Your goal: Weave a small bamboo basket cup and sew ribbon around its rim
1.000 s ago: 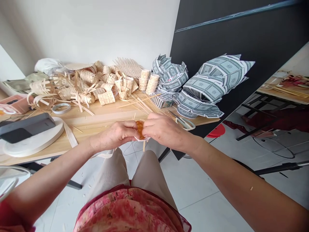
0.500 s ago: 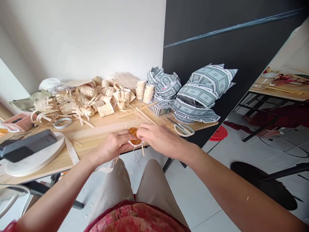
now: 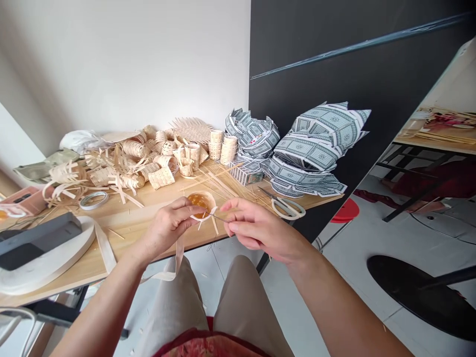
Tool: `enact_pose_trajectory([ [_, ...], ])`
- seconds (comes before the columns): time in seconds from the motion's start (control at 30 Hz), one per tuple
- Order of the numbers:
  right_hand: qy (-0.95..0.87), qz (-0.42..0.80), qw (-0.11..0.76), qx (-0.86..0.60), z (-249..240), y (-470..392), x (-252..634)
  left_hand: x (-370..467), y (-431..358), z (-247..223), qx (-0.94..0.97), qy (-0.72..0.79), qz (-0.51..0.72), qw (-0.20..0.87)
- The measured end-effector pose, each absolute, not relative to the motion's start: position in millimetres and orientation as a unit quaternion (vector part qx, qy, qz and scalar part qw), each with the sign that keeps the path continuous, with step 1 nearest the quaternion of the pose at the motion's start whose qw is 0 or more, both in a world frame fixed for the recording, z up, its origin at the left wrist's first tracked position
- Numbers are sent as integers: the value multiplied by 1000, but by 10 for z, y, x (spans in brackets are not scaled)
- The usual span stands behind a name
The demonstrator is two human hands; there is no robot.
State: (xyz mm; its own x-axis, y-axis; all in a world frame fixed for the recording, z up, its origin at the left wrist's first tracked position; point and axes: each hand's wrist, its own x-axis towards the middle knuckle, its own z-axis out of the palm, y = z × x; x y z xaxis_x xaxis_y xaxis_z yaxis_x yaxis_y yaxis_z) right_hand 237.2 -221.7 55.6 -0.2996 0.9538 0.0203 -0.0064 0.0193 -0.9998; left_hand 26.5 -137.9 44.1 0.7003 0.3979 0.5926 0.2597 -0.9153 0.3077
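A small woven basket, orange-brown inside with a white band around its rim, is tilted toward me at the table's front edge. My left hand is closed on the left side of that rim, thumb and fingers pinching the band. From there a white ribbon hangs below the table edge and loops back left. To the right of the basket, my right hand pinches a thin dark needle-like piece that runs to the rim. Short splint ends stick out under the rim.
Woven basket pieces and loose splints crowd the back of the table. Scissors lie right, by folded-paper crafts. At left are a tape roll and a ribbon coil under a dark grey device.
My right hand has moved right, away from the basket rim, drawing the thin dark piece out into view. The basket's inside shows more. The whole view has shifted slightly.
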Motion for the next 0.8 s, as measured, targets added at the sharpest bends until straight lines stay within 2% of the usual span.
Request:
enact_pose_trajectory([
  [0.37,-468,586,517,-412,186,-2657,2772,118,-1279,310,802,265,467,262],
  [0.6,-518,610,475,-366,160,-2972,2608,115,-1327,219,724,307,522,331],
  [0.8,-576,476,523,-411,227,-3093,2533,109,-1370,133,697,325,560,307],
])
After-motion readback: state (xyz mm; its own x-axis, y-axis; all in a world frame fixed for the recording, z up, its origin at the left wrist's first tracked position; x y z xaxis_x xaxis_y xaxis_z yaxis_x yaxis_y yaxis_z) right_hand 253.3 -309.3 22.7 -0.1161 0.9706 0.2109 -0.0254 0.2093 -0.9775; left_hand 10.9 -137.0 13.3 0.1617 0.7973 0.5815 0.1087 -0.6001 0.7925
